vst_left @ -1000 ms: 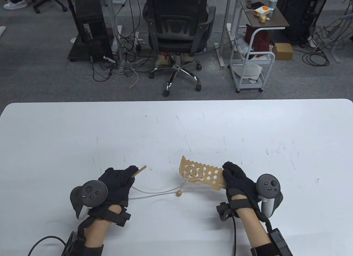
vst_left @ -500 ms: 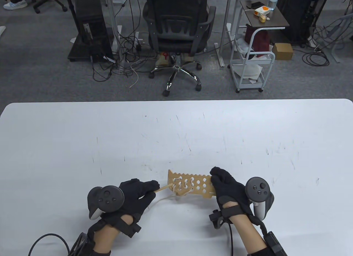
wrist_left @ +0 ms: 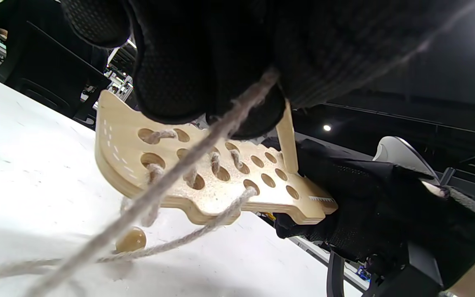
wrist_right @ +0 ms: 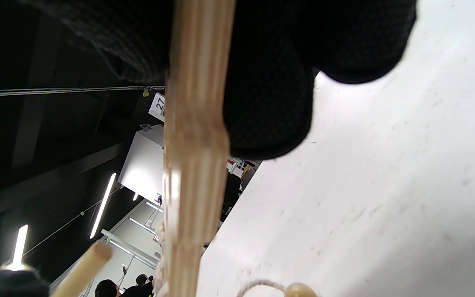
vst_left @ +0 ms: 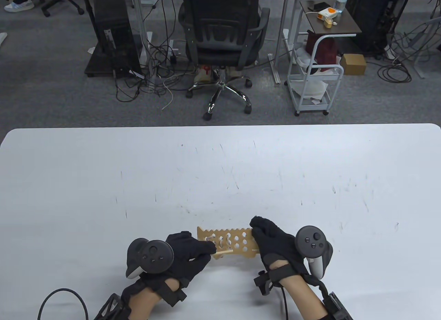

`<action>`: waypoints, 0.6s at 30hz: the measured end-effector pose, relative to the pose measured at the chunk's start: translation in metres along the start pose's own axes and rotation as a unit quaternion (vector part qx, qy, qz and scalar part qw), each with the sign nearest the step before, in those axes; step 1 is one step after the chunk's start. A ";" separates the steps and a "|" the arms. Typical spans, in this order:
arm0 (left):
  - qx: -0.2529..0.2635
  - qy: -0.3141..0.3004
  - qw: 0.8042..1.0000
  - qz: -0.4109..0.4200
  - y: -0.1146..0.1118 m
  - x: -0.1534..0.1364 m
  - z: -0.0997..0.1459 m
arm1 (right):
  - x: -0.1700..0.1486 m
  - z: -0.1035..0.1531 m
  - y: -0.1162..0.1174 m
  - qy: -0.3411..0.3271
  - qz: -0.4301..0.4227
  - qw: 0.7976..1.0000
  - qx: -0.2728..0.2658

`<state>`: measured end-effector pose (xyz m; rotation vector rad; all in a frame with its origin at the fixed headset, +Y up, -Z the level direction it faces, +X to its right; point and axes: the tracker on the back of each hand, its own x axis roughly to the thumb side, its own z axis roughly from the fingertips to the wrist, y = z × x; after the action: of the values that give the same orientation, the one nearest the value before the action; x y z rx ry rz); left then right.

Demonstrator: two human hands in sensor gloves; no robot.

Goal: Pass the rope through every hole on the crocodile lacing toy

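Low in the centre of the table view, the wooden crocodile lacing toy (vst_left: pixel 229 241) is held up off the white table (vst_left: pixel 220 168), its long side running left to right across the frame. The right hand (vst_left: pixel 272 242) grips the toy's right end, fingers curled over the upper edge. In the right wrist view that board is seen edge-on as a pale wooden strip (wrist_right: pixel 194 165) running down from the gloved fingers (wrist_right: pixel 268 107) at the top of the frame, which wrap around it.

The left hand (vst_left: pixel 186 256) sits just left of the toy and pinches the wooden lacing needle (vst_left: pixel 224 252) between its fingertips; the needle points right, lying across the lower edge of the board. In the left wrist view the needle (wrist_left: pixel 287 138) rises from the hole field up into the glove, and the rope (wrist_left: pixel 188 165) runs taut from the same fingers down to the lower left of the frame.

Rope is already laced through several holes at the toy's left part (wrist_left: pixel 155 165); the holes toward the right hand look empty. A wooden bead (wrist_left: pixel 131 240) on the rope rests on the table under the board.
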<state>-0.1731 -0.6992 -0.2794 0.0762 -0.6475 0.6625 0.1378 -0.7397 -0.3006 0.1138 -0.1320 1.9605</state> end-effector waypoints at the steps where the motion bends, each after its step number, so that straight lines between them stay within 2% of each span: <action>1: 0.000 0.001 1.000 -0.002 0.000 0.000 0.000 | 0.000 0.000 0.001 -0.002 0.001 1.000 0.003; 9: -0.007 0.005 1.000 -0.023 -0.003 0.005 -0.001 | 0.006 0.005 0.009 -0.011 0.011 1.000 0.023; 18: -0.003 -0.002 1.000 0.000 -0.005 0.012 -0.001 | 0.009 0.007 0.012 -0.012 0.004 0.999 0.035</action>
<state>-0.1620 -0.6966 -0.2721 0.0722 -0.6529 0.6598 0.1232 -0.7376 -0.2930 0.1840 -0.0800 1.9728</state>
